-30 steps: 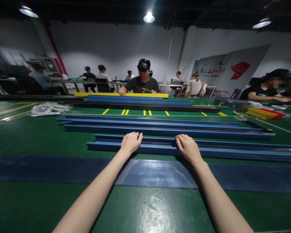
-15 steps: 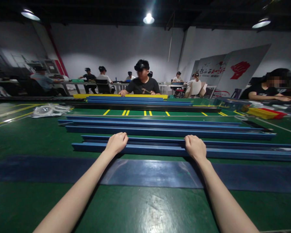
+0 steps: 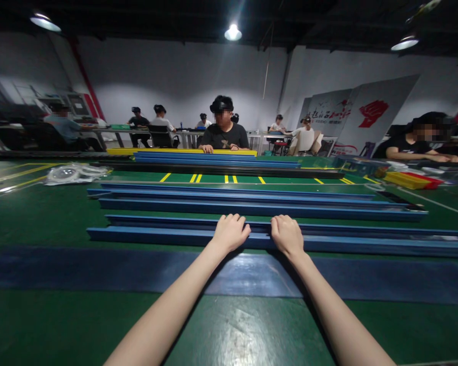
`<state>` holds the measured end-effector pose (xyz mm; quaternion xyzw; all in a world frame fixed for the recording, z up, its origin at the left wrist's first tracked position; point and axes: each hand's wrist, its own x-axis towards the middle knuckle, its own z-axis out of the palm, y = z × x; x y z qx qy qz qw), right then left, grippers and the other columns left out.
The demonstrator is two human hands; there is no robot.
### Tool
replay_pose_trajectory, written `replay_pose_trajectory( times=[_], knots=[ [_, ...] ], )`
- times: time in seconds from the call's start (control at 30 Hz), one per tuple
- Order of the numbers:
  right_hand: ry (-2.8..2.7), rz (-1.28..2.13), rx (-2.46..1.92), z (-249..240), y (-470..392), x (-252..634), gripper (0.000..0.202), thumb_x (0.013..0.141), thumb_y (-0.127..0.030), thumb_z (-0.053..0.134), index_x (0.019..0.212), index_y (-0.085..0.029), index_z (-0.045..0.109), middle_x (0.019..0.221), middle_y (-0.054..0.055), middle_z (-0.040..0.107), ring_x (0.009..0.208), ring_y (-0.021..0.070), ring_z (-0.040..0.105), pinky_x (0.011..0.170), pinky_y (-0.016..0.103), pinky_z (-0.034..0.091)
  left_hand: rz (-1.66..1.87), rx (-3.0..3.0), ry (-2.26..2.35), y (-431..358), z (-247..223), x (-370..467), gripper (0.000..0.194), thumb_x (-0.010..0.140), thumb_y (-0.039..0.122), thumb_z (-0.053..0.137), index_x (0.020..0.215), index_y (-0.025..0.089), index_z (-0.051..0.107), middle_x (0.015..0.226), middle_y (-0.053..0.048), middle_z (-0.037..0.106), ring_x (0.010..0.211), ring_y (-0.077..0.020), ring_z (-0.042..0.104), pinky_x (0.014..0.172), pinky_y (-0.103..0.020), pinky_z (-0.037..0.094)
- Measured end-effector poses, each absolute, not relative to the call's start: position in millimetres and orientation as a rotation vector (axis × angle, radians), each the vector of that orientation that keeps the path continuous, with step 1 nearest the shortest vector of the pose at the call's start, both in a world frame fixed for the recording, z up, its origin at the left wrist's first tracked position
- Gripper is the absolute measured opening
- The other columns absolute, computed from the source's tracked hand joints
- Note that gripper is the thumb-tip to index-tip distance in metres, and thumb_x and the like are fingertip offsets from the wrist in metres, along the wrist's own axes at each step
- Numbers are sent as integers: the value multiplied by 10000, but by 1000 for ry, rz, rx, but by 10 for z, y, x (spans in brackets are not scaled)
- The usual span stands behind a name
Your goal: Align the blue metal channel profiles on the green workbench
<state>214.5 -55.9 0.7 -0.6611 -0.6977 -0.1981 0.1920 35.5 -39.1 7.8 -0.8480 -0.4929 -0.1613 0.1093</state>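
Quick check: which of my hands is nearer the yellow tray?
Right. The right hand is on the nearest blue channel, left of the yellow tray and closer in; the left hand is farther left on that channel.

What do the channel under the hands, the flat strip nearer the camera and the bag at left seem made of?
Channel: painted metal or rigid plastic, can't tell which; satin blue, straight edges, soft sheen.
Strip: perhaps plastic sheet, smooth and glossy; it returns bright glare.
Bag: likely thin clear plastic, shiny; creased highlights, contents showing through.
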Motion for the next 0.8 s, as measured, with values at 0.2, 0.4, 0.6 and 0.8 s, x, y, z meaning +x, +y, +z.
replay_pose_trajectory(
  times=[0.2,0.4,0.6,0.8],
  knots=[
    [-2063,-479,-1764,10,-547,2147,338,890,-234,303,703,-175,579,759,60,611,770,165,525,665,279,294,-504,-2502,-1517,-378,80,367,345,882,292,291,832,143,598,847,-99,623,826,-208,584,752,-328,410],
    [-2263,-428,-1618,20,-524,2304,307,907,-294,307,974,-180,584,932,52,615,879,163,519,735,272,321,-472,-2460,-1513,-291,97,231,367,873,293,293,818,148,625,813,-85,633,804,-190,594,743,-299,419],
    [-2237,-457,-1636,-42,-498,2419,345,907,-337,301,1046,-169,567,1011,73,604,932,176,515,793,294,328,-458,-2445,-1541,-189,96,78,376,866,271,284,794,155,634,798,-81,636,775,-190,602,713,-294,421],
    [-2188,-440,-1626,-91,-482,2467,399,902,-394,275,1127,-188,533,1115,85,571,1016,188,492,849,322,322,-449,-2413,-1592,-106,94,-106,373,860,260,283,787,175,639,795,-68,638,765,-188,605,700,-286,418]
  ],
)
